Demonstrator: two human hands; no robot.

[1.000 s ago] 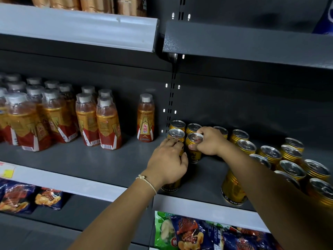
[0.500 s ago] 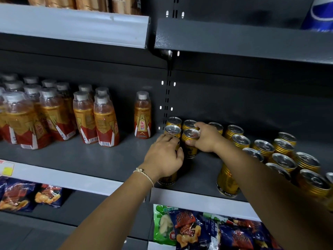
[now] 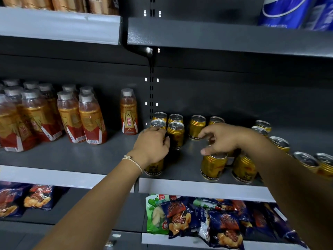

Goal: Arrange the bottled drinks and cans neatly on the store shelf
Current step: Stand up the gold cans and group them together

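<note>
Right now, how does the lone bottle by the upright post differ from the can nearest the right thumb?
The lone bottle is tall, clear plastic, capped grey, and stands untouched at the back. The front can is short gold metal with a pull-tab top, at the shelf's front edge under the right hand. Both stand upright.

You are standing in a shop, at a retail display unit. Its dark metal shelves [image 3: 68, 152] sit on a slotted upright [image 3: 151, 91], and pale price-label strips [image 3: 198, 188] run along their near edges. Stock stands in multiples: identical orange bottled drinks [image 3: 90, 120] at left, gold cans [image 3: 175, 134] to the right, packaged snack bags [image 3: 207, 219] on the shelf below, blue soda bottles [image 3: 284, 9] at upper right.
</note>
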